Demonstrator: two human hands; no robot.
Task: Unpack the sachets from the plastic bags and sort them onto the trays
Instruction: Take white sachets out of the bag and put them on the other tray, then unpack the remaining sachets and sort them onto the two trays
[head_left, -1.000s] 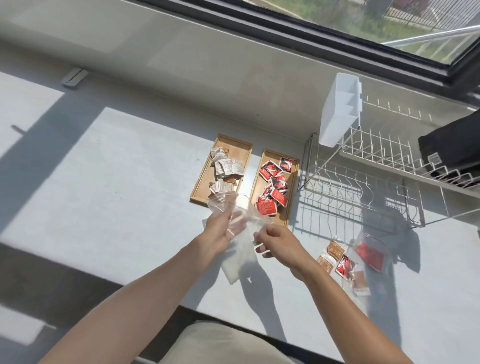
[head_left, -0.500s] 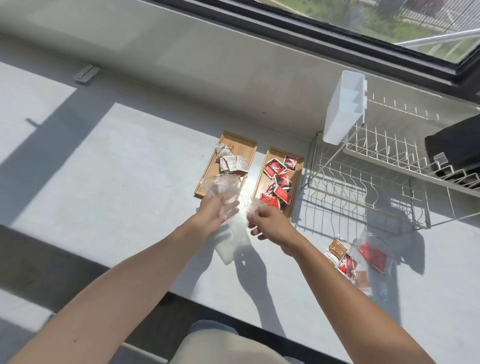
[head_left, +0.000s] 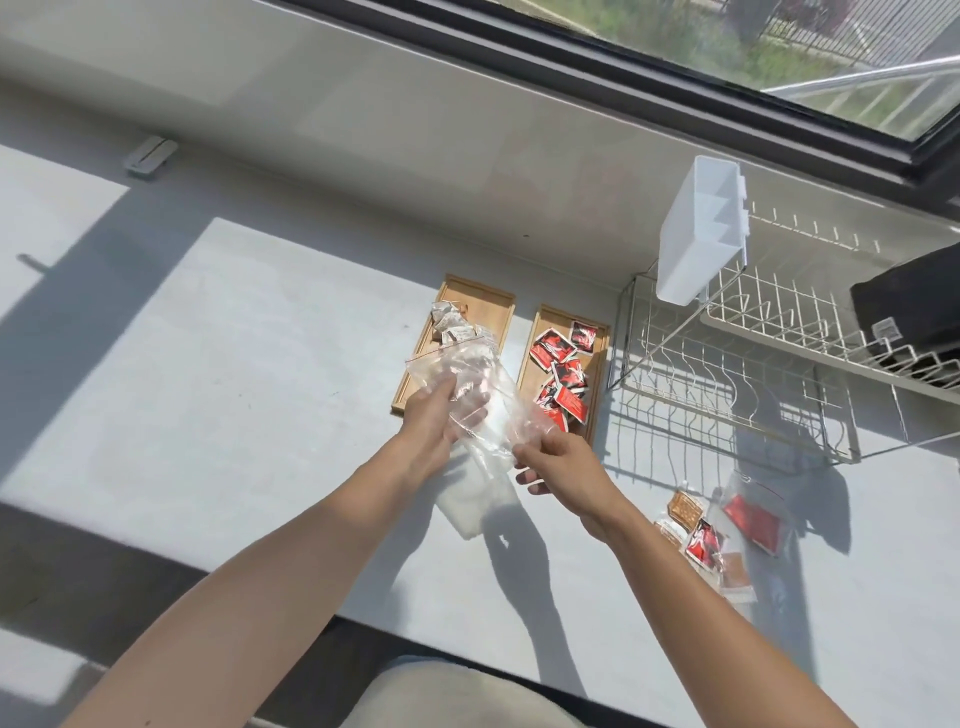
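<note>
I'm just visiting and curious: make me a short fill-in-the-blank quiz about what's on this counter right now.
1. Both hands, left hand and right hand, hold a clear plastic ____.
2. The right tray holds red sachets; the left tray holds ____ ones.
3. Right of the trays stands a wire dish ____.

Missing words: bag; white; rack

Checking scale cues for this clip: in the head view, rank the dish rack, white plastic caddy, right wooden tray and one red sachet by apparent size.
1. dish rack
2. white plastic caddy
3. right wooden tray, close to the caddy, so unsure
4. red sachet
</note>
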